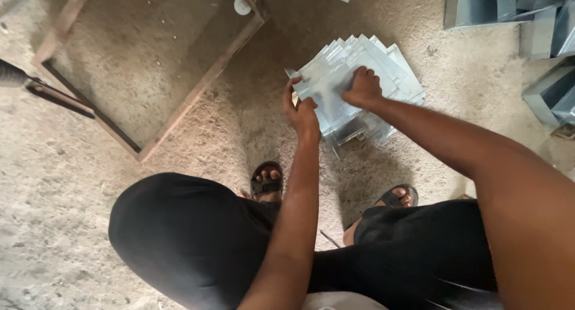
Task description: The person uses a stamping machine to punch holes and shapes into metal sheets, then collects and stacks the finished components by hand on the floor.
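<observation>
Galvanised metal sheets [365, 76], fanned in a loose stack on the dirt floor [72, 184], just ahead of the sandalled feet [267, 181]. Left hand [302, 109] pinches the near-left edge of the top sheet, fingers curled round it. Right hand [362, 88] is closed into a fist, knuckles pressing down on the middle of the stack; can't tell if it grips anything beyond that.

Judgement on doing this well: keep the right hand's weight on the pile so the lower sheets don't slide while the left peels one corner free. Lift by the edge with fingertips clear of the cut rim, since thin sheet edges likely bite bare skin. Separate one sheet only; the fan offset helps pick a single layer.

Nearby: wooden frame [197, 91] lying on the floor to the left, well apart from the stack. Folded metal boxes [539, 22] at upper right, also apart.
</observation>
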